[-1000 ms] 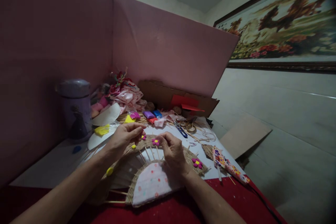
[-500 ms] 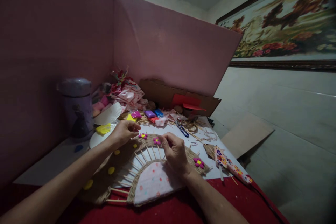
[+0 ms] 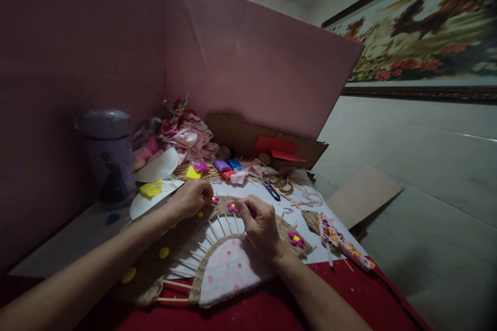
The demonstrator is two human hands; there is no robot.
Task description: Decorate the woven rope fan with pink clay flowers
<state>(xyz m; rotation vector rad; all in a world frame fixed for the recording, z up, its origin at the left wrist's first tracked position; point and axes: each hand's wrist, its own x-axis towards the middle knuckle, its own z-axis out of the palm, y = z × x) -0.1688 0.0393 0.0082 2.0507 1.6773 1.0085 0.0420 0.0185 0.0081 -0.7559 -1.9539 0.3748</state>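
Note:
A half-round woven fan (image 3: 198, 261) with wooden ribs and a spotted cloth centre lies before me. Its band carries magenta clay flowers with yellow centres and several yellow clay dots (image 3: 164, 253). My left hand (image 3: 193, 199) is closed over the upper band, fingertips at a partly covered flower (image 3: 215, 199); anything pinched there is hidden. My right hand (image 3: 261, 225) is closed at the band, its thumb and forefinger beside another flower (image 3: 232, 207) and its other fingers curled. A third flower (image 3: 296, 239) shows right of that hand.
Clay packets (image 3: 222, 165), snips (image 3: 271, 187) and twine lie behind the fan. To the right is a flower-patterned glue gun (image 3: 341, 243) with a cord. A purple canister (image 3: 111, 160) stands left. Pink cloth (image 3: 190, 134) is heaped behind, near a pink panel (image 3: 248, 67).
My left hand has moved slightly right and down, its fingers now curled against the flower. My right hand stays at the band. The view has shifted slightly.

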